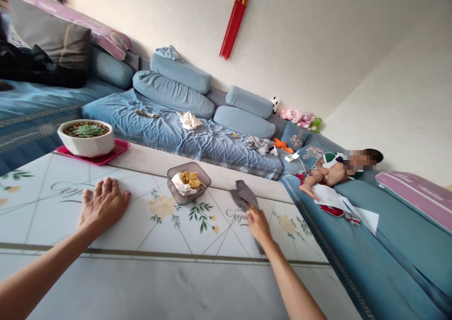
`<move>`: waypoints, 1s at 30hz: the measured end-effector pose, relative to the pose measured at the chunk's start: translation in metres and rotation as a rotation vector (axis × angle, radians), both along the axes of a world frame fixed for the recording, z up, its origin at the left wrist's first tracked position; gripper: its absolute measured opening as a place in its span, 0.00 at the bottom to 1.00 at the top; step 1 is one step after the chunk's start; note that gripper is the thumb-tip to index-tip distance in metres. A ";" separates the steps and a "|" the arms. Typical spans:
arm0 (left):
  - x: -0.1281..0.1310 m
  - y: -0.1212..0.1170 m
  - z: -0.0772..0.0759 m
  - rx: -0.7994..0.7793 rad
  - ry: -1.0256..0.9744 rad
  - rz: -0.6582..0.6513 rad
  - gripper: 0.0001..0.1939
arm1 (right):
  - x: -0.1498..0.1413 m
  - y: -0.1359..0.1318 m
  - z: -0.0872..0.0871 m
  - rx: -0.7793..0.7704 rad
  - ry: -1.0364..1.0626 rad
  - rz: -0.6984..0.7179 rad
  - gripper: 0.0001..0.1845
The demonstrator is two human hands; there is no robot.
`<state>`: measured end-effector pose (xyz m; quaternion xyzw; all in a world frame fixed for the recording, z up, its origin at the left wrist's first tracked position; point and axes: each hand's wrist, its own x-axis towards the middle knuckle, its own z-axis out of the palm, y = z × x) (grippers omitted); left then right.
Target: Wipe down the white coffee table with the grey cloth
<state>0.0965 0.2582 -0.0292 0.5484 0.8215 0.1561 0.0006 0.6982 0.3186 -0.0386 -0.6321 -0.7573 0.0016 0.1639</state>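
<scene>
My left hand [105, 204] lies flat on the left part of the patterned tabletop [141, 235], its fingers spread and nothing in them. On the right, my right hand [259, 223] grips a grey cloth [244, 195], which rests against the table with one part beyond my fingers and another hanging below the hand. Between the two hands, toward the far side, stands a see-through grey plastic box [187, 195]. Inside it are a crumpled white tissue [183, 183] and yellowish-brown scraps [191, 179].
A white pot [86, 141] with a succulent stands on a pink tray [122, 147] at the table's far left. Beyond runs a blue sofa [169, 136] with cushions and scattered clothes. A person [328, 169] reclines at the right, near white papers [330, 197].
</scene>
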 end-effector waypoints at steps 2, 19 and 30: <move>0.001 0.000 0.001 0.002 0.001 -0.002 0.46 | 0.021 0.021 0.017 0.020 -0.001 -0.111 0.30; 0.003 -0.001 0.006 -0.008 0.004 0.011 0.46 | 0.052 0.026 0.018 0.083 0.043 -0.165 0.31; 0.000 0.001 0.003 -0.012 0.013 0.010 0.46 | 0.032 -0.029 -0.004 0.013 0.062 -0.039 0.29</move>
